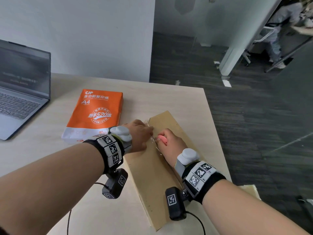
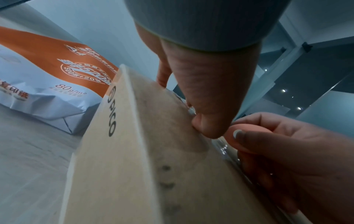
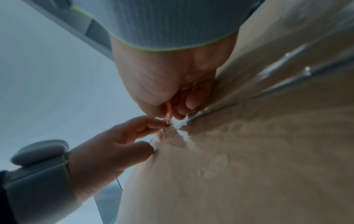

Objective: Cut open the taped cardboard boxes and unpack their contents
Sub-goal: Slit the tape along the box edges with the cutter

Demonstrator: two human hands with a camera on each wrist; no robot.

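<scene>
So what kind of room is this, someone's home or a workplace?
Most likely an office. An open laptop and a pack of A4 copy paper sit on the pale table, with dark carpet and a glass partition behind.

One cardboard box (image 1: 152,175), one paper ream (image 1: 94,114), one laptop (image 1: 22,92), one pink cutter (image 1: 162,139).

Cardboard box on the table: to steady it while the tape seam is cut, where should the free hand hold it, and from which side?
Press on the flat top panel of the cardboard box left of the tape seam, coming from the paper-pack side, as the left hand does. The right hand with the pink cutter occupies the other side.
</scene>
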